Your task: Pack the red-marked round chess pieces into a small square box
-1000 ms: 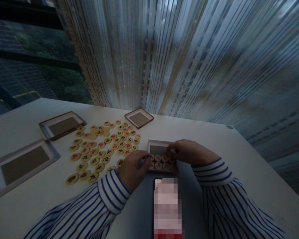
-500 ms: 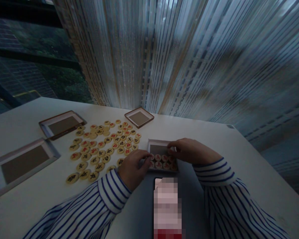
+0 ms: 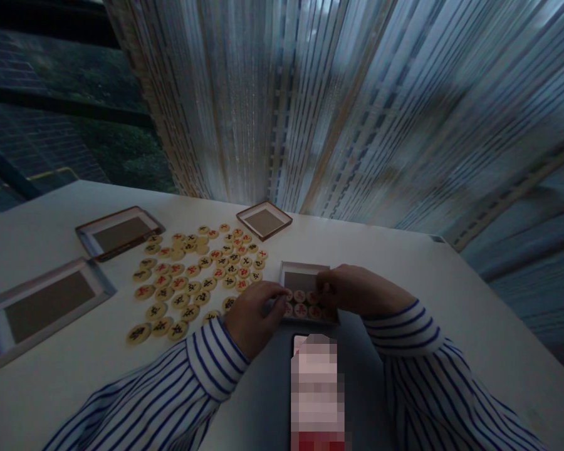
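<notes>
A small open box [image 3: 304,268] lies in front of me, with two rows of round xiangqi pieces [image 3: 301,310] with red characters along its near side. My left hand [image 3: 258,316] is curled at the box's left wall, thumb and fingers closed on that edge beside the end pieces. Across the box, my right hand [image 3: 350,288] has its fingers bent down over the right end of the rows. Its fingertips are in shadow, and whatever is between them is hidden. Left of my left hand, many loose xiangqi pieces [image 3: 192,270] with red or black characters spread over the white table [image 3: 395,257].
A brown-rimmed tray [image 3: 264,220] lies at the back, another brown-rimmed tray [image 3: 122,232] at the left. A larger pale box [image 3: 91,275] sits nearer on the left. Below the small box is a phone [image 3: 314,388] with a blurred screen. A string curtain [image 3: 272,113] hangs behind the table.
My right hand has shifted slightly down over the right end of the rows, covering more pieces there. My left hand stays at the box's left edge. The view has moved slightly.
</notes>
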### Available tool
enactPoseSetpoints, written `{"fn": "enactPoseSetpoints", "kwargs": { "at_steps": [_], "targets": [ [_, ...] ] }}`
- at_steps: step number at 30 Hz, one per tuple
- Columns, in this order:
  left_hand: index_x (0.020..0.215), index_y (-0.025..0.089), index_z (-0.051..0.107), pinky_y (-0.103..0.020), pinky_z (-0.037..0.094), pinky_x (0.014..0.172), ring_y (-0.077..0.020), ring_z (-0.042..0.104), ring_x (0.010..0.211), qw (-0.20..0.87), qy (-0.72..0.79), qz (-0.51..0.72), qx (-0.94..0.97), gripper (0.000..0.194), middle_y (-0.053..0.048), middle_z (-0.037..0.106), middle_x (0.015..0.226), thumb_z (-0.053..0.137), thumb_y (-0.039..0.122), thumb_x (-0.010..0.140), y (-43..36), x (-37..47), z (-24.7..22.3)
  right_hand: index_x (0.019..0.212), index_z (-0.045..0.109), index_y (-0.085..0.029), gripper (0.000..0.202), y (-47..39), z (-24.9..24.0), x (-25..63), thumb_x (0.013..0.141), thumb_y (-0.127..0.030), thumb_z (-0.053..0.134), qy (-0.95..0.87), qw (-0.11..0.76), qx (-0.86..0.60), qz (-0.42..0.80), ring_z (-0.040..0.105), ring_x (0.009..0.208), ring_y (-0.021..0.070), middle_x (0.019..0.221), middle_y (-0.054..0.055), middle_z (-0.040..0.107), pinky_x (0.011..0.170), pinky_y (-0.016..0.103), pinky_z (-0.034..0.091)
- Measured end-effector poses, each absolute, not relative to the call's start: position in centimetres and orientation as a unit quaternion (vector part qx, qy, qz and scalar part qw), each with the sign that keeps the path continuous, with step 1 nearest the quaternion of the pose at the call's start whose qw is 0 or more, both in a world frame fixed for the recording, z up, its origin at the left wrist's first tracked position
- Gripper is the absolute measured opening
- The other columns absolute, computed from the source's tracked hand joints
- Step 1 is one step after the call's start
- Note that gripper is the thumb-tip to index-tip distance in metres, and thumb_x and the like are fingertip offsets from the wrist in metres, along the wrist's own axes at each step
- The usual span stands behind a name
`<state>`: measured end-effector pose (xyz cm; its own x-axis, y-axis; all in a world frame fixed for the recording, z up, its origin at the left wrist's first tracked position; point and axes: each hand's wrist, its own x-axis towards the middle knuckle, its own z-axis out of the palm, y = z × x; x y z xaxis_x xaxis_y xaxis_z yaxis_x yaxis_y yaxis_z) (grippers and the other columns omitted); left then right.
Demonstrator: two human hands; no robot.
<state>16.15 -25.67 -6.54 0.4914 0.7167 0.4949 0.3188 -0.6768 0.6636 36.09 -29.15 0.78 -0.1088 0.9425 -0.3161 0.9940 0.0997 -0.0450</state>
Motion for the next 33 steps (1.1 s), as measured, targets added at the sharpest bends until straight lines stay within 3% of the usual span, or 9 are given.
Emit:
{"fn": "enactPoseSetpoints", "kwargs": {
  "at_steps": [10,24,33],
  "targets": [
    [0.082,0.017,0.064,-0.031,0.051,0.07,-0.0161,0.062,0.074,0.252,0.305,0.401,0.826,0.015,-0.005,0.069,0.078,0.05,0.019,0.078,-25.69,16.22,-6.5,0.083,0.067,-0.023,0.024,-29.36,0.97,35.72,0.081,-0.04,0.049,0.742,0.106,0.652,-0.115,0.062,0.065,0.0163,0.076,0.004,0.069,0.051,0.024,0.034],
    [0.082,0.018,0.064,-0.031,0.051,0.072,-0.0167,0.063,0.077,0.257,0.309,0.39,0.828,0.014,-0.005,0.069,0.079,0.05,0.018,0.078,-25.63,16.19,-6.49,0.085,0.069,-0.023,0.023,-29.18,0.76,35.73,0.071,-0.023,0.05,0.736,0.135,0.652,-0.122,0.062,0.066,0.0175,0.076,0.005,0.069,0.051,0.024,0.034],
    [0.083,0.018,0.064,-0.032,0.051,0.072,-0.0167,0.063,0.078,0.251,0.314,0.38,0.833,0.016,-0.005,0.069,0.081,0.049,0.019,0.078,-25.67,16.13,-6.33,0.086,0.069,-0.024,0.025,-29.19,0.84,35.64,0.072,-0.025,0.048,0.728,0.143,0.657,-0.131,0.061,0.067,0.0179,0.077,0.006,0.068,0.052,0.025,0.035]
  ]
}}
